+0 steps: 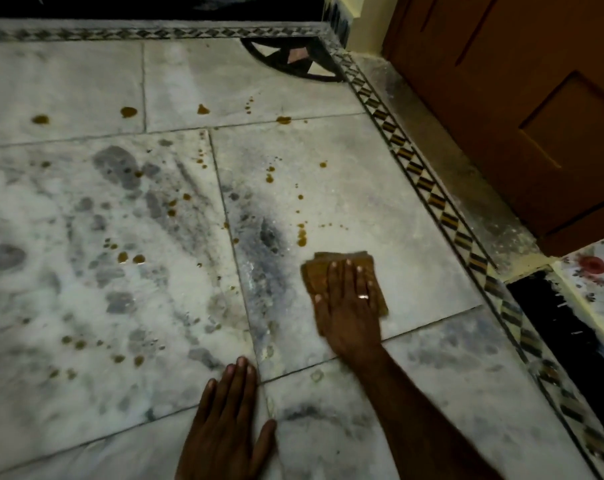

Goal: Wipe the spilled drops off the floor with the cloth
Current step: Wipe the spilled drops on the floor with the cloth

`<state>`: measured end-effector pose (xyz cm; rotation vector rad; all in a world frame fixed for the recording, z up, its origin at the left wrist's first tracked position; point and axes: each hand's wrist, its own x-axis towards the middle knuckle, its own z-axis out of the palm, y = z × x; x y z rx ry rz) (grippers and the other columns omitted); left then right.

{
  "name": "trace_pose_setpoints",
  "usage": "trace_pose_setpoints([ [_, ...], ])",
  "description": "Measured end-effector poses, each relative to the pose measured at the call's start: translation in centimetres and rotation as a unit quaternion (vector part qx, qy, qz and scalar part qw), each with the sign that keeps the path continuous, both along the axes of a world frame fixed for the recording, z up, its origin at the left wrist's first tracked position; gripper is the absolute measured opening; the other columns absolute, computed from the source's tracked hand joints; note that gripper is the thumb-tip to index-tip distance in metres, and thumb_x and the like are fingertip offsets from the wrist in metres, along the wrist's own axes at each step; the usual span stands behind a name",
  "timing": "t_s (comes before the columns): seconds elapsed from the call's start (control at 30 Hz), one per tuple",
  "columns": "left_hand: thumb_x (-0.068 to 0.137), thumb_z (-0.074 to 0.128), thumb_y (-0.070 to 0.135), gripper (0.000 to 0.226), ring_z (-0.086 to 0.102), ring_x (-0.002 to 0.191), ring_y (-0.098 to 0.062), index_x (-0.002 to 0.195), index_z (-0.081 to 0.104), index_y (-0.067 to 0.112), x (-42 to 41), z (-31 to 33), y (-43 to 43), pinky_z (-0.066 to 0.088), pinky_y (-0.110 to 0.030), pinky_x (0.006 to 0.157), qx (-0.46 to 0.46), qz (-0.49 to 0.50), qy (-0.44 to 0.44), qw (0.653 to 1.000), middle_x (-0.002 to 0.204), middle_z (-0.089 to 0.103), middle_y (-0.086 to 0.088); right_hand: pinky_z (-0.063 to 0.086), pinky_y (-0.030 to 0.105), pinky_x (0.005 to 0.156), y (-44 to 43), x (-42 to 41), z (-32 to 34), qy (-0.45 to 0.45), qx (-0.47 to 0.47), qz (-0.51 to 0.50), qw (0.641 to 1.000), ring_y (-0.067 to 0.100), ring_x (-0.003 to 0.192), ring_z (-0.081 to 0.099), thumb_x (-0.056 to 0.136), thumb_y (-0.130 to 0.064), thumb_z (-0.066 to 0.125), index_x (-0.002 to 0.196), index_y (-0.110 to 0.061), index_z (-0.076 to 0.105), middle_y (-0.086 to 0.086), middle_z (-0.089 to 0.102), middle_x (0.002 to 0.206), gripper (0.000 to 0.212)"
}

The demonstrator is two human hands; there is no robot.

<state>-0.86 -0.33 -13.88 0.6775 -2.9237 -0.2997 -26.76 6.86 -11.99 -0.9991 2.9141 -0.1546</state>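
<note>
- The right hand (345, 306) lies flat on the cloth (312, 273), fingers straight and slightly spread, palm pressing down. Nothing is pinched or curled round.
- A ring (362, 296) shows on one finger of that hand.
- The cloth is brown and folded into a rough square. It rests on the floor (380, 202), right of centre, on a pale marble tile just beyond a grout joint.
- The left hand (227, 420) is planted flat on the floor at the near edge, left of the right forearm. Its fingers are straight and close together, the thumb is set out to the right, and it holds nothing.
- Brown drops (301, 237) are scattered over the tiles. The closest cluster sits just beyond the cloth's far-left corner, apart from it. Others spread far and left — several larger ones lie along the far row of tiles.
- A patterned border strip (432, 199) runs diagonally along the right side of the floor.
- A wooden door (535, 98) stands beyond that strip at far right.
- A dark quarter-circle inlay (293, 60) occupies the far corner.
</note>
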Motion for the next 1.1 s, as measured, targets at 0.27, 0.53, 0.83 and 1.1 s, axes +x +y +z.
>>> trace_pose_setpoints([
  [0.27, 0.095, 0.045, 0.056, 0.077, 0.027, 0.150, -0.026, 0.151, 0.037, 0.004, -0.6, 0.0, -1.0, 0.030, -0.048, 0.116, 0.008, -0.018, -0.004, 1.000, 0.161, 0.031, -0.013, 0.027, 0.052, 0.120, 7.2, 6.2, -0.6, 0.022, 0.033, 0.171, 0.984, 0.038, 0.154, 0.022, 0.102, -0.051, 0.034, 0.156, -0.013, 0.038, 0.020, 0.029, 0.164, 0.066],
  [0.53, 0.100, 0.042, 0.045, 0.069, 0.022, 0.152, -0.028, 0.152, 0.032, 0.001, -0.3, -1.1, -1.2, 0.025, -0.048, 0.121, -0.002, -0.009, 0.006, 1.000, 0.162, 0.026, -0.016, 0.017, 0.055, 0.124, -0.4, 9.1, -0.9, 0.018, 0.033, 0.178, 0.983, 0.037, 0.156, 0.009, 0.099, -0.051, 0.034, 0.161, -0.008, 0.018, 0.017, 0.015, 0.168, 0.077],
  [0.83, 0.098, 0.035, 0.047, 0.072, 0.020, 0.152, -0.030, 0.154, 0.027, 0.001, 1.6, -0.6, -5.1, 0.016, -0.046, 0.123, 0.011, 0.090, -0.049, 0.995, 0.163, 0.022, -0.017, 0.018, 0.053, 0.123, -0.5, 10.1, -0.7, 0.018, 0.030, 0.069, 0.997, 0.038, 0.153, 0.022, 0.097, -0.053, 0.036, 0.161, -0.008, 0.018, 0.019, 0.022, 0.167, 0.080],
  [1.1, 0.100, 0.027, 0.047, 0.071, 0.019, 0.152, -0.029, 0.154, 0.026, 0.002, 4.0, -0.4, -7.2, 0.013, -0.046, 0.123, 0.010, 0.119, -0.072, 0.990, 0.164, 0.019, -0.016, 0.025, 0.056, 0.121, 3.0, 13.2, -2.1, 0.023, -0.002, 0.262, 0.965, 0.031, 0.157, 0.014, 0.101, -0.051, 0.036, 0.160, -0.011, 0.023, 0.013, 0.017, 0.169, 0.073],
])
